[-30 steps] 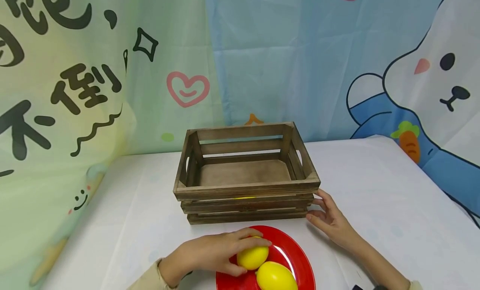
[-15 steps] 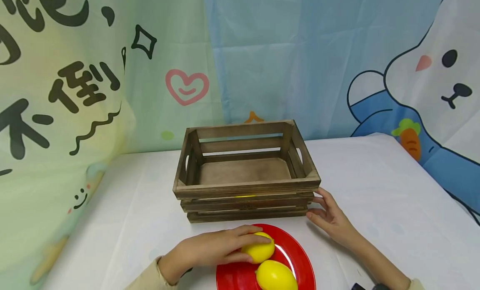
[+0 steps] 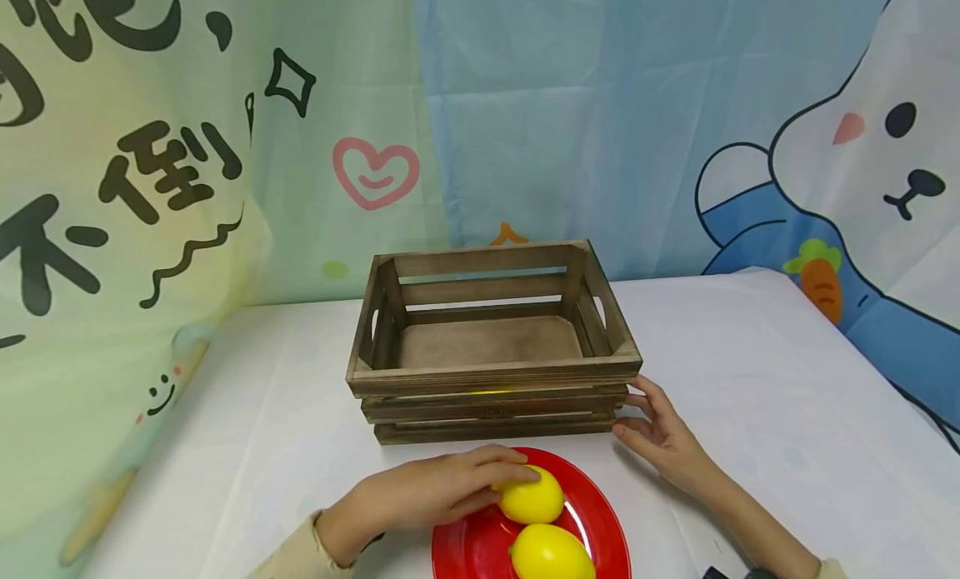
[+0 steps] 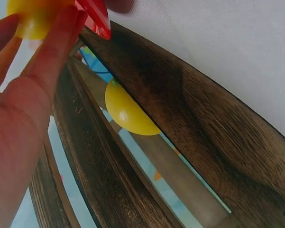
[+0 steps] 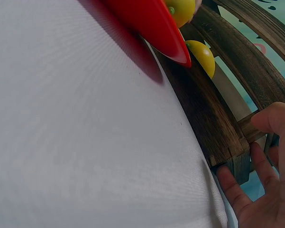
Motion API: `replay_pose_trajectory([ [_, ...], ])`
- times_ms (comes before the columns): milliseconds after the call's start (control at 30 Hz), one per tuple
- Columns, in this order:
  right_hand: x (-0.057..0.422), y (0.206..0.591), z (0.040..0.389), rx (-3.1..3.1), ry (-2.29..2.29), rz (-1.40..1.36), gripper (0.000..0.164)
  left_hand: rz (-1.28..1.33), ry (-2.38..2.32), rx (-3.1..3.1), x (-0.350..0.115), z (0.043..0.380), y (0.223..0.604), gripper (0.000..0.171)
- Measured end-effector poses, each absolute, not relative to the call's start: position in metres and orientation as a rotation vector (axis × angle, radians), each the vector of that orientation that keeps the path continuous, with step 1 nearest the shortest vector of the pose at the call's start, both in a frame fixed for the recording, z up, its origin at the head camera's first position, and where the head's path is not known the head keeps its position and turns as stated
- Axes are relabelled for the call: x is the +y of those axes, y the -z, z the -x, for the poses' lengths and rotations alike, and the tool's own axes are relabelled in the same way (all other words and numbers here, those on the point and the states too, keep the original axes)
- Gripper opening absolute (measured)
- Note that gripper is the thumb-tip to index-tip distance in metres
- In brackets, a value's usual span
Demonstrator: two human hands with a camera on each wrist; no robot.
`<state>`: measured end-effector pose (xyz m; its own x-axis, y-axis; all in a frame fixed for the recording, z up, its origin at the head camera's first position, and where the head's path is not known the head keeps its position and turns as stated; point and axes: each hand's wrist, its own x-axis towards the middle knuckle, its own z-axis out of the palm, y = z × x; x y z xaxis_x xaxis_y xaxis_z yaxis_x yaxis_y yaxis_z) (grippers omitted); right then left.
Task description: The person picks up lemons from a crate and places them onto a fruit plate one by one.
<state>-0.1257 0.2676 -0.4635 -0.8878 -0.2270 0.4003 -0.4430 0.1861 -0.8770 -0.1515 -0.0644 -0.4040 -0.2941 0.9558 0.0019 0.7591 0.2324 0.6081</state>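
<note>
In the head view, two yellow lemons lie on a red plate (image 3: pixel 457 554). My left hand (image 3: pixel 431 491) reaches over the plate's left side. Its fairly straight fingers rest on the farther lemon (image 3: pixel 536 497), while the nearer lemon (image 3: pixel 553 554) lies untouched. Behind the plate stands a brown wooden slatted crate (image 3: pixel 491 383). My right hand (image 3: pixel 671 446) touches the crate's lower right corner with relaxed fingers and thumb. Through the slats, the left wrist view reveals another lemon (image 4: pixel 128 111) inside the crate; the front boards partly hide it.
A white cloth (image 3: pixel 750 362) covers the table. Close behind the crate hangs a printed curtain (image 3: pixel 517 129). A small dark object (image 3: pixel 757 572) shows at the bottom edge near the right forearm.
The farther lemon has shifted to the right on the plate, out from under my left hand, whose fingers now cover less of it. My right hand and the crate have stayed put.
</note>
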Motion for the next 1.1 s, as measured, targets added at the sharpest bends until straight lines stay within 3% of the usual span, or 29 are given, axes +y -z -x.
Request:
replay_pose_trajectory([
  [400,0.267,0.464,0.126,-2.246,-1.803,-0.693,0.075,-1.622,-0.902,2.156,-0.07,0.154,0.383,0.04],
  [800,0.268,0.463,0.123,-2.254,-1.78,-0.669,0.075,-1.936,-1.072,2.049,-0.076,0.156,0.328,0.037],
  [1100,0.268,0.464,0.123,-2.278,-1.727,-0.655,0.077,-2.01,-1.15,1.979,-0.076,0.158,0.289,0.039],
])
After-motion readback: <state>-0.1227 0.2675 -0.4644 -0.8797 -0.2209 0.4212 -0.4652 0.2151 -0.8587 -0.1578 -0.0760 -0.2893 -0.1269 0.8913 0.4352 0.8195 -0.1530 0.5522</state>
